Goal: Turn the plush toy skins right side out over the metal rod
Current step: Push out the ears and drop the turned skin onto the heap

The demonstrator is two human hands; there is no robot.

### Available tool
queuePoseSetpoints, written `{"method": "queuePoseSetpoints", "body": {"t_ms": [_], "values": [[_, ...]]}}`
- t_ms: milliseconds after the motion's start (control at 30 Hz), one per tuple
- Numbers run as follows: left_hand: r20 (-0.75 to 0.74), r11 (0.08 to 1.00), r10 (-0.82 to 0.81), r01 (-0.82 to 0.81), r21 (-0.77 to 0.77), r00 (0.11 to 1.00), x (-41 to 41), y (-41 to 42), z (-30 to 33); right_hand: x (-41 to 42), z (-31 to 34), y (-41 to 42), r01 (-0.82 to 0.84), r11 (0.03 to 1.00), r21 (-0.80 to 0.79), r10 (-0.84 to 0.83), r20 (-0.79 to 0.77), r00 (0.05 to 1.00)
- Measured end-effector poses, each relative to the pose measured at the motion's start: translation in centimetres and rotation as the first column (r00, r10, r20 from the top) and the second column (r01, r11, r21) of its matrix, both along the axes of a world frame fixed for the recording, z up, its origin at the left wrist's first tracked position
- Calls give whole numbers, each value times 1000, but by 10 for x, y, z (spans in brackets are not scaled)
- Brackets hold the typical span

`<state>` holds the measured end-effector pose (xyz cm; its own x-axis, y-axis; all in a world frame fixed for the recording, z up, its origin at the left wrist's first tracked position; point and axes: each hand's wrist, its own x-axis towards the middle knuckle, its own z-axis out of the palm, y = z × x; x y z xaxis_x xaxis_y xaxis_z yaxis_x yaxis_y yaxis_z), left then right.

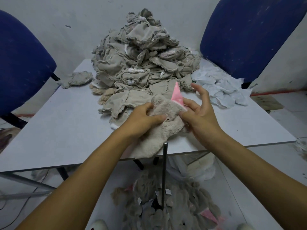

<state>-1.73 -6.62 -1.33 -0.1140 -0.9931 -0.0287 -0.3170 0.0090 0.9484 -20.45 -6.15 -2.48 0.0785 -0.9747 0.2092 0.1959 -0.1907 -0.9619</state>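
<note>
A fluffy beige plush skin (pixel 163 125) with a pink pointed ear (pixel 177 95) lies at the table's front edge, fur side out. My left hand (pixel 142 117) grips its left side with curled fingers and thumb. My right hand (pixel 197 107) pinches it near the pink ear with thumb and forefinger, the other fingers spread upward. A thin upright metal rod (pixel 164 173) stands just in front of the table edge, its tip below the skin. A large pile of inside-out grey-beige skins (pixel 141 63) fills the table's far middle.
The grey table (pixel 58 130) sits against a corner wall. Blue chairs stand at left (pixel 21 60) and right (pixel 245 35). Pale blue fabric pieces (pixel 221 87) lie at right. Finished plush skins (pixel 166 205) are heaped on the floor around the rod's base.
</note>
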Motion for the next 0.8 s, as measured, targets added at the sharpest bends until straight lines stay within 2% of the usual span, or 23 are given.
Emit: {"method": "queuePoseSetpoints", "body": {"t_ms": [33, 67, 100, 133, 167, 233, 267, 367, 433, 533, 567, 667, 733, 800], "values": [[-11, 997, 71, -72, -29, 997, -2, 0, 2, 0, 1, 1, 124, 985, -120, -147, -209, 967], [-30, 987, 149, -151, -52, 988, -3, 0, 3, 1, 1, 2, 223, 936, -273, -319, -385, 866], [-81, 975, 214, -218, -49, 973, -4, -1, 4, 1, 1, 4, 247, 867, -432, -455, -486, 746], [-162, 965, 256, -263, -21, 953, -6, -2, 5, 1, 1, 6, 194, 805, -561, -529, -530, 662], [-241, 959, 278, -284, 11, 930, -8, -3, 6, 1, 0, 8, 95, 776, -624, -533, -567, 629], [-364, 961, 272, -273, 51, 891, -12, -1, 8, 5, -2, 11, -45, 827, -561, -420, -669, 613], [-428, 966, 256, -250, 70, 867, -15, 1, 8, 9, -3, 12, -32, 867, -498, -376, -694, 615], [-657, 983, 183, -115, 146, 732, -26, 7, 6, 12, -2, 10, 211, 921, -326, -373, -591, 715], [-747, 985, 148, -32, 167, 648, -36, 12, 3, 11, 1, 9, 294, 918, -265, -394, -555, 733], [-819, 971, 162, 60, 232, 550, -39, 14, 2, 8, 3, 9, 293, 929, -228, -371, -587, 719], [-843, 963, 157, 109, 246, 514, -38, 14, 2, 7, 3, 8, 280, 939, -198, -343, -576, 742], [-894, 939, 185, 195, 284, 409, -36, 14, 5, 4, 5, 5, 207, 978, -9, -193, -400, 896], [-892, 929, 217, 198, 314, 396, -38, 13, 3, 2, 7, 5, 195, 978, 78, -165, -291, 943], [-856, 923, 251, 156, 353, 451, -40, 12, 1, 0, 6, 7, 211, 975, 76, -188, -231, 955]]}}
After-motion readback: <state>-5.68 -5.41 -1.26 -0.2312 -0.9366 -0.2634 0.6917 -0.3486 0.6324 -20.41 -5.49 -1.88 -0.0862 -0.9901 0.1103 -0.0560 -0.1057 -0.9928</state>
